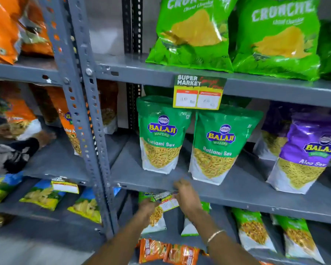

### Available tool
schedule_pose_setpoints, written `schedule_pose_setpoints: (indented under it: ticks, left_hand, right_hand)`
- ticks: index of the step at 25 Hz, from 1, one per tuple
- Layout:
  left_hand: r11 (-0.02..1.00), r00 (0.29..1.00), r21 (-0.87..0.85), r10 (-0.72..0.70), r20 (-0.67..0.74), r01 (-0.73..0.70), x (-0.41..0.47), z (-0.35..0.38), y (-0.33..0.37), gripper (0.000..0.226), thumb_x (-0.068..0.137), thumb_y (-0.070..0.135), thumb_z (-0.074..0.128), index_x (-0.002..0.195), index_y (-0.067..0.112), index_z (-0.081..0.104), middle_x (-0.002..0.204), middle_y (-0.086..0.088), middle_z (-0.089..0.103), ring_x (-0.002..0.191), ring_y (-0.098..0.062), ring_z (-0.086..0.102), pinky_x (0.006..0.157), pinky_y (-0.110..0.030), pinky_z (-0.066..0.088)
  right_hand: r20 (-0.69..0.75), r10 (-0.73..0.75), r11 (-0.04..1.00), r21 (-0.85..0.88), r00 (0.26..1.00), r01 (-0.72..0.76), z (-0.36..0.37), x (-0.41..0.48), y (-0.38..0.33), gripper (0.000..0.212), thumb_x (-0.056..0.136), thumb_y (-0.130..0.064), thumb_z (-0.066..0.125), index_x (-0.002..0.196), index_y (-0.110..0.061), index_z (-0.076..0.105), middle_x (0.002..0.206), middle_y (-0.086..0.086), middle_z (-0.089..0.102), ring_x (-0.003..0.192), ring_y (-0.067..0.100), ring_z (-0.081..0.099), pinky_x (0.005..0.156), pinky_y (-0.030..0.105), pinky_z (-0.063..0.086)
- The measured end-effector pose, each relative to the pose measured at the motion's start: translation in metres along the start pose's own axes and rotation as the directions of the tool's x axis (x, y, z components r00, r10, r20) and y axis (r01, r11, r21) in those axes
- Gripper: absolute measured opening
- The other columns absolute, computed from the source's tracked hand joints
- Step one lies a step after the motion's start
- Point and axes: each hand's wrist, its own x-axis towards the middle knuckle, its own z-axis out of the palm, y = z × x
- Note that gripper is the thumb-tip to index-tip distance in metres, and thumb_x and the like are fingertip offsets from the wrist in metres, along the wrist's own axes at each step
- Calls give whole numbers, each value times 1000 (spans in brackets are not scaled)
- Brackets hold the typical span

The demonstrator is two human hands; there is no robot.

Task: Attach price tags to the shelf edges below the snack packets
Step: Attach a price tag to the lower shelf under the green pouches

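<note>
Fingers (178,185) of the right hand (187,199) are curled over the front lip of the grey shelf edge (256,202), right at the top corner of a price tag (167,201), and they look pinched onto the tag there, though motion blur makes that hard to confirm. The left hand (147,206) is closed on the tag's lower left corner from below. So the tag is held at both ends, against the edge just below the two green Ratlami Sev packets (161,138).

It seems the tag is being pressed or hooked on, not yet seated. To get this step done well, the top strip should be lined up flush with the lip first, then pressed along from one end to the other so no corner lifts. It could be matched to the already hung Super Market tag (198,92) on the shelf above, which sits square and centred between its packets.

Orientation: the tag's long axis runs roughly along the shelf edge, but it is tilted, with the left end lower than the right. The printed face is turned outward toward the aisle, white price boxes at the bottom. Levelling is needed before the final press.
</note>
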Motion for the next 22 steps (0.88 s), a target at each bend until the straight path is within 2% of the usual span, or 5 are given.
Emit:
schedule_pose_setpoints:
  ticks: [5,10,16,19,22]
  left_hand:
    - [940,973,304,198,-122,-154,16,-4,-19,38,80,-3,66,49,0,46,48,-18,37,50,-16,38,47,-28,28]
    - [745,887,591,450,-103,-310,11,1,0,56,81,9,65,44,17,24,68,-40,51,68,-44,57,59,-33,31]
    - [691,871,679,466,-157,-247,15,8,4,50,82,18,66,46,13,31,55,-16,49,60,-33,55,57,-35,39]
    - [529,785,811,601,-151,-249,7,5,5,26,73,30,75,65,15,55,78,-13,66,86,-33,61,71,-38,44]
    - [208,703,939,709,48,-274,6,9,3,61,67,44,76,117,19,51,126,-4,54,122,-27,44,101,-42,38]
  right_hand:
    - [-68,24,995,95,997,-17,14,-4,4,17,83,3,52,71,-9,49,94,20,58,89,33,56,66,38,42]
    - [-177,151,974,197,972,-115,13,-19,18,21,79,3,53,66,-11,47,86,20,61,84,33,56,71,41,41]
    - [-205,126,985,143,971,-98,9,-8,20,9,82,6,53,78,-1,57,92,18,58,89,33,54,78,42,45]
    - [-217,107,989,126,970,-81,10,-8,22,7,83,-1,59,89,-4,58,101,15,57,100,32,52,82,40,45]
    - [-134,27,999,26,991,-24,14,-1,27,52,85,-20,66,131,-10,43,141,12,43,133,28,35,111,37,32]
